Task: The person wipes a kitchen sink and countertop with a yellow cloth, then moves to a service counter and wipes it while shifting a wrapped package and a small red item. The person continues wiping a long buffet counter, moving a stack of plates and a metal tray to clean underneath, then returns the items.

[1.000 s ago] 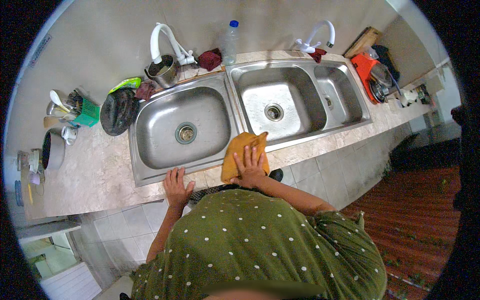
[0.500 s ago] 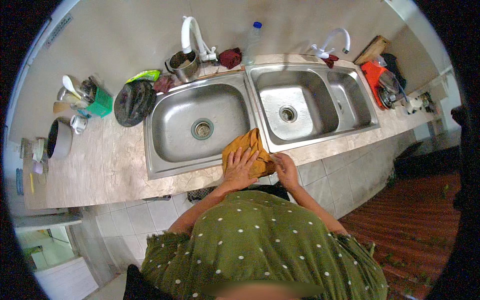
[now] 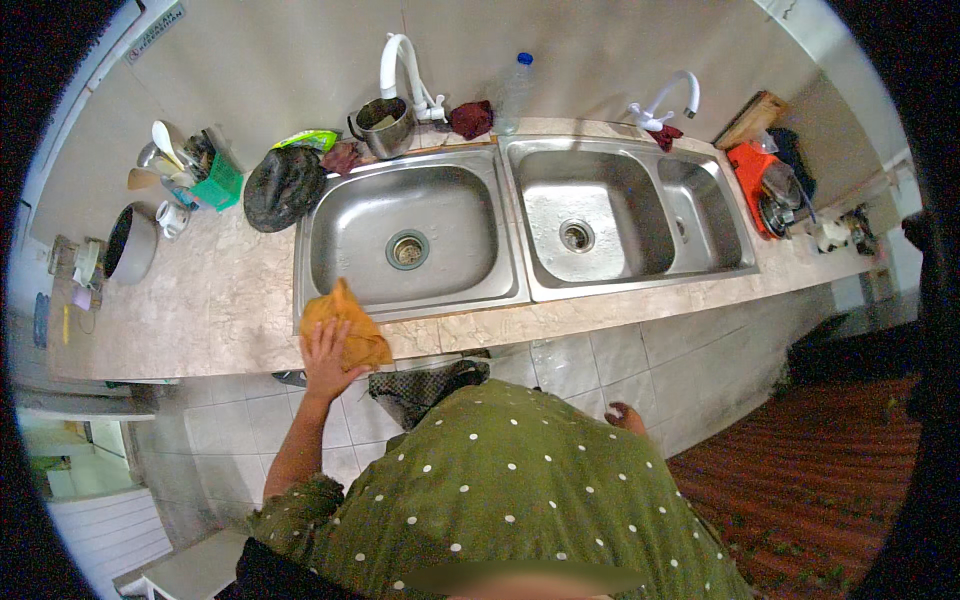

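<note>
So, using the single-bowl stainless steel sink (image 3: 455, 235) as the clock face: the mustard-orange fabric cloth (image 3: 358, 338) is at about 7 o'clock, bunched up over the front rim and the strip of beige marbled counter (image 3: 225, 300) below it. The person's left hand (image 3: 326, 362) is right on top of it, palm down with the fingers spread, so it's pressing the cloth rather than clenching it.

The right hand (image 3: 626, 418) is way off at 4 o'clock, well apart from the cloth, just beside the olive green shirt with white dots (image 3: 520, 480). It's partly hidden, so I honestly can't tell if it's clenched, released or grasping anything.

Around the sink: a curved white tap (image 3: 388, 65) and an open-topped steel pot (image 3: 392, 140) near 12, a clear plastic bottle with a blue cap (image 3: 514, 100) around 1, a double-bowl stainless steel sink (image 3: 560, 190) at 3, and a dark rounded bundle (image 3: 283, 192) at 10, with a green plastic utensil basket (image 3: 220, 188) beyond it.
</note>
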Action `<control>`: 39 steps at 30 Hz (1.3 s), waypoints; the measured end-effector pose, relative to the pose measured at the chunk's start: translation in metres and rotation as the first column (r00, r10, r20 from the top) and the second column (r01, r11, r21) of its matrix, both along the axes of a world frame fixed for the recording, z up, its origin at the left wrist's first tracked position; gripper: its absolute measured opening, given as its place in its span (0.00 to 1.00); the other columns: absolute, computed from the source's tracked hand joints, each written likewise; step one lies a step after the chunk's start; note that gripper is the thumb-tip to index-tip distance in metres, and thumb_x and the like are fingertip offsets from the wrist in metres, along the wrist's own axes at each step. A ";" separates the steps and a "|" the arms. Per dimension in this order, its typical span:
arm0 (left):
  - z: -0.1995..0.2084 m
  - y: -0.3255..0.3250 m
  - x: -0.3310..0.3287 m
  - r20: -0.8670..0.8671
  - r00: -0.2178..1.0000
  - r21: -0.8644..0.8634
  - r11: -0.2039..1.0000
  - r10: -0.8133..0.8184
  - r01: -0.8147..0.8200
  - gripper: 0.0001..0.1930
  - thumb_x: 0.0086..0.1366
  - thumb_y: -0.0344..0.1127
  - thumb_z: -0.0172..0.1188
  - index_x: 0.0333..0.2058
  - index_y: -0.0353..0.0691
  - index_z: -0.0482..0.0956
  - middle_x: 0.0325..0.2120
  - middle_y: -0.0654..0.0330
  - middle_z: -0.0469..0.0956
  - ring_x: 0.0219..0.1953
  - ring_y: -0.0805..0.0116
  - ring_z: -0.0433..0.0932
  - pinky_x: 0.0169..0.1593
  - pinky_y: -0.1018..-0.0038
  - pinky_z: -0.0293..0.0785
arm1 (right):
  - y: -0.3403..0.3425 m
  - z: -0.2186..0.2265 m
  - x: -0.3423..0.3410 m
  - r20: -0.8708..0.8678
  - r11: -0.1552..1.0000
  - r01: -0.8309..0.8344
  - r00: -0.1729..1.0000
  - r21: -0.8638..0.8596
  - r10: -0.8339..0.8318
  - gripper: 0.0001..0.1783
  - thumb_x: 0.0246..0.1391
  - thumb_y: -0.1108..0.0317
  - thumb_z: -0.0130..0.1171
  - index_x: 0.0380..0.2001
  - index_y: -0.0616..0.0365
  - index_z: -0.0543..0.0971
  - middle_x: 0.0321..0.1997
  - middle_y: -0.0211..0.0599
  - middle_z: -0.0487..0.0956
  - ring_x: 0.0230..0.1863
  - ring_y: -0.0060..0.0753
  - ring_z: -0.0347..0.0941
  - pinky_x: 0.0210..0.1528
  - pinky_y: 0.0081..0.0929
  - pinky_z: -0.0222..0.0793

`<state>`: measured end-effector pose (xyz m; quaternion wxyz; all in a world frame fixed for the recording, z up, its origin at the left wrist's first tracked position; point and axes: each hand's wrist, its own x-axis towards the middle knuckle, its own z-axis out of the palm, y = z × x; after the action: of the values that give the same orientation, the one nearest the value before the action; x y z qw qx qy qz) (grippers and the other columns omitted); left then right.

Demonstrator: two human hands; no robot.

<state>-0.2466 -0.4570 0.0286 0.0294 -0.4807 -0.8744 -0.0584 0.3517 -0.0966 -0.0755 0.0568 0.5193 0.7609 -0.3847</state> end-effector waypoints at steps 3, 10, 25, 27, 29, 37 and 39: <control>-0.006 -0.004 0.009 -0.036 0.998 -0.022 0.999 0.045 -0.046 0.53 0.51 0.67 0.63 0.71 0.54 0.49 0.69 0.53 0.51 0.70 0.43 0.47 0.64 0.33 0.41 | -0.010 -0.038 0.074 0.022 0.948 0.191 0.981 -0.255 -0.192 0.21 0.54 0.58 0.60 0.51 0.52 0.78 0.53 0.47 0.77 0.53 0.50 0.74 0.58 0.40 0.69; -0.027 0.080 0.089 -0.073 0.995 -0.122 0.990 0.064 -0.073 0.48 0.58 0.60 0.61 0.71 0.56 0.45 0.71 0.51 0.45 0.70 0.36 0.41 0.64 0.30 0.39 | -0.093 -0.021 0.159 0.204 0.793 0.482 0.876 -0.373 -0.436 0.23 0.55 0.55 0.59 0.53 0.51 0.76 0.52 0.45 0.77 0.52 0.47 0.74 0.54 0.39 0.69; 0.028 0.343 0.251 0.311 0.929 -0.286 0.912 -0.202 0.294 0.48 0.61 0.59 0.58 0.72 0.63 0.37 0.73 0.56 0.35 0.73 0.42 0.32 0.68 0.36 0.27 | -0.195 -0.029 0.219 0.290 0.624 0.525 0.848 -0.578 -0.444 0.29 0.56 0.49 0.58 0.57 0.48 0.71 0.51 0.40 0.76 0.48 0.41 0.73 0.46 0.38 0.69; 0.026 0.351 0.255 0.339 0.916 -0.250 0.917 -0.217 0.310 0.47 0.62 0.60 0.56 0.72 0.64 0.37 0.73 0.56 0.35 0.73 0.43 0.31 0.68 0.37 0.26 | -0.197 -0.029 0.214 0.303 0.619 0.529 0.846 -0.580 -0.439 0.29 0.56 0.48 0.58 0.58 0.48 0.70 0.51 0.39 0.76 0.48 0.40 0.73 0.45 0.38 0.69; 0.020 0.349 0.254 0.340 0.904 -0.197 0.920 -0.259 0.338 0.46 0.63 0.60 0.55 0.71 0.64 0.38 0.73 0.57 0.36 0.74 0.45 0.31 0.69 0.38 0.26 | -0.199 -0.029 0.203 0.310 0.612 0.535 0.842 -0.582 -0.441 0.30 0.56 0.47 0.58 0.58 0.47 0.70 0.51 0.38 0.76 0.47 0.40 0.73 0.44 0.37 0.68; 0.004 0.224 0.172 0.194 0.849 -0.009 0.865 -0.491 0.502 0.39 0.64 0.57 0.55 0.70 0.64 0.48 0.71 0.61 0.48 0.73 0.52 0.42 0.71 0.47 0.34 | -0.166 -0.021 0.097 0.231 0.690 0.451 0.890 -0.567 -0.392 0.33 0.56 0.44 0.57 0.61 0.46 0.67 0.50 0.36 0.75 0.45 0.37 0.72 0.40 0.37 0.68; -0.001 0.171 0.129 0.211 0.878 0.037 0.901 -0.430 0.432 0.39 0.63 0.56 0.57 0.70 0.64 0.50 0.71 0.60 0.50 0.73 0.51 0.44 0.71 0.48 0.37 | -0.143 -0.020 0.055 0.160 0.728 0.382 0.920 -0.570 -0.358 0.34 0.56 0.43 0.57 0.61 0.45 0.66 0.50 0.35 0.75 0.45 0.36 0.72 0.39 0.36 0.68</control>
<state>-0.1180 -0.2859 0.0272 -0.0813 -0.6540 -0.7440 -0.1101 0.4071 -0.2392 -0.0952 0.1525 0.6239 0.4831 -0.5950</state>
